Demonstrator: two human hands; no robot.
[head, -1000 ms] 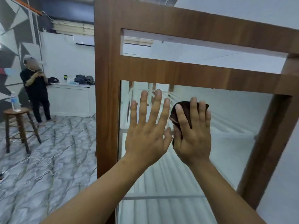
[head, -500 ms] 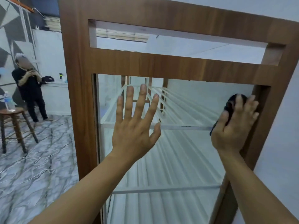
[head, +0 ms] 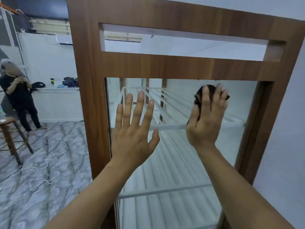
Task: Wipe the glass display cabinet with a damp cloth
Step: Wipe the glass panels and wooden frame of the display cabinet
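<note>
A tall display cabinet with a brown wooden frame and a glass front pane fills the middle of the view. White glass shelves show through the pane. My right hand presses a dark brown cloth flat against the upper right part of the glass, just under the wooden crossbar. My left hand lies flat on the glass near the left frame post, fingers spread, holding nothing.
A person in dark clothes stands at the far left by a white counter with small items on it. A wooden stool stands near them. White cables lie on the marble floor. A white wall adjoins the cabinet's right side.
My right hand swept the cloth from the glass's middle to the right frame post, then back a little leftward. My left hand stayed flat on the glass.
</note>
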